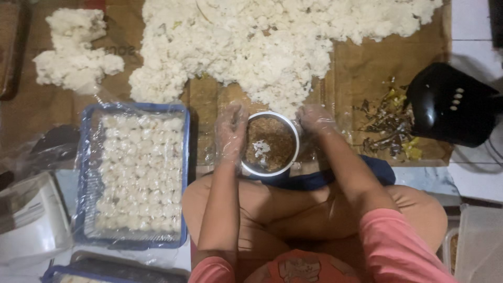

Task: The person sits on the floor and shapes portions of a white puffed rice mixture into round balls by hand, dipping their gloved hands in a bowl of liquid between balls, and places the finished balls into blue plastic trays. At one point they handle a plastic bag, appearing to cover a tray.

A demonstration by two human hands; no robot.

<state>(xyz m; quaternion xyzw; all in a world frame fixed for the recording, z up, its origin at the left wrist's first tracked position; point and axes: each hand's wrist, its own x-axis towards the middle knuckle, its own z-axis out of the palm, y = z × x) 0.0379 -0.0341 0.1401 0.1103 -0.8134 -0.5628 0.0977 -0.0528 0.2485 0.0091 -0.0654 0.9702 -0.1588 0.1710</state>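
You wear a thin, clear plastic glove on your left hand (231, 128) and another on your right hand (316, 119); both are crinkled, loose and glossy, and end near the wrists. Your forearms are bare below short pink sleeves (398, 246). The front of your top (301, 267) is a deeper orange-pink with a pale printed picture on it. Tan trousers (272, 209) cover your legs.
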